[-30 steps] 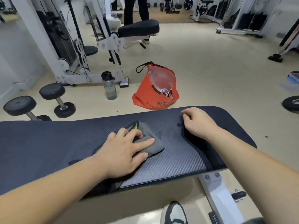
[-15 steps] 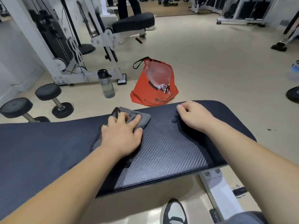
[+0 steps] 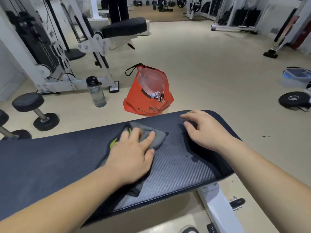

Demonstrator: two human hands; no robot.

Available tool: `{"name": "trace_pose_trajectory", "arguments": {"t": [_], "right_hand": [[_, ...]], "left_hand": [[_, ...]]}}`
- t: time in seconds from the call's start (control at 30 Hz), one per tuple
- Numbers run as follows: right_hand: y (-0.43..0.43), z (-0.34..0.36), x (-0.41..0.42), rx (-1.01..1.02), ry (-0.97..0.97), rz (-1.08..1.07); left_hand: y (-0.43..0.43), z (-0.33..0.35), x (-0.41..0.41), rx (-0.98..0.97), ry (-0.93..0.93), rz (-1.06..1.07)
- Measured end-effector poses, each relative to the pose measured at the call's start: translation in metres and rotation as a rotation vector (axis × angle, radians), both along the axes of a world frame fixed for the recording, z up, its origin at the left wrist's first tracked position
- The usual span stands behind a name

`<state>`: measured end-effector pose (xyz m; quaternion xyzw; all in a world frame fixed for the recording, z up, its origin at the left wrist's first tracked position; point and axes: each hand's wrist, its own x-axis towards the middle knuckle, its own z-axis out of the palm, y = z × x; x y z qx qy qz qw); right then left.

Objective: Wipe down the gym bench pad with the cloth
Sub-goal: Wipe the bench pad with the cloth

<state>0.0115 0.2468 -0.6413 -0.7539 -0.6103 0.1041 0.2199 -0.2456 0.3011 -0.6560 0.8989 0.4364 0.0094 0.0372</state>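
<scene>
Pressing the cloth [image 3: 152,137] flat-fingered, left hand [image 3: 133,153]; right hand [image 3: 204,130] open on pad [image 3: 50,162]

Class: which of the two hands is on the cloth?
The left hand, fingers spread flat over the grey cloth; the right hand rests on the bare bench pad.

The left grip [image 3: 133,158] lies flat, fingers extended, pressing the grey cloth [image 3: 156,140] (yellow-green trim at its left edge) onto the dark textured worktop [image 3: 50,162]. The right grip [image 3: 207,130] rests on the worktop near its far right end, fingers loosely bent, apart from the cloth. On the floor [image 3: 210,73] beyond the worktop stand an orange bag [image 3: 148,98] and a water bottle [image 3: 96,92].
</scene>
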Motion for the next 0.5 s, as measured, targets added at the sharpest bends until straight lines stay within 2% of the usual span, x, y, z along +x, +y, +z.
{"name": "trace_pose_trajectory", "arguments": {"t": [0.07,0.2,0.27,0.33,0.4,0.43,0.5], "right_hand": [[-0.012,-0.004,0.016,0.027,0.037,-0.08],[-0.036,-0.011,0.043,0.072,0.07,-0.272],[-0.045,-0.018,0.055,0.067,0.069,-0.352],[-0.048,-0.026,0.065,0.059,0.102,-0.426],[-0.049,-0.032,0.069,0.084,0.169,-0.479],[-0.05,-0.034,0.07,0.104,0.192,-0.493],[-0.053,-0.041,0.071,0.126,0.198,-0.504]], "left_hand": [[0.017,0.0,0.0,-0.05,-0.05,-0.09],[0.068,-0.003,0.031,-0.072,-0.072,0.221],[0.057,-0.004,0.056,-0.084,-0.086,0.249],[0.028,-0.004,0.073,-0.054,-0.09,0.099],[0.005,-0.005,0.072,0.006,-0.096,-0.156],[0.009,-0.003,0.07,-0.03,-0.11,-0.249],[0.036,-0.001,0.07,-0.105,-0.068,-0.274]]}}
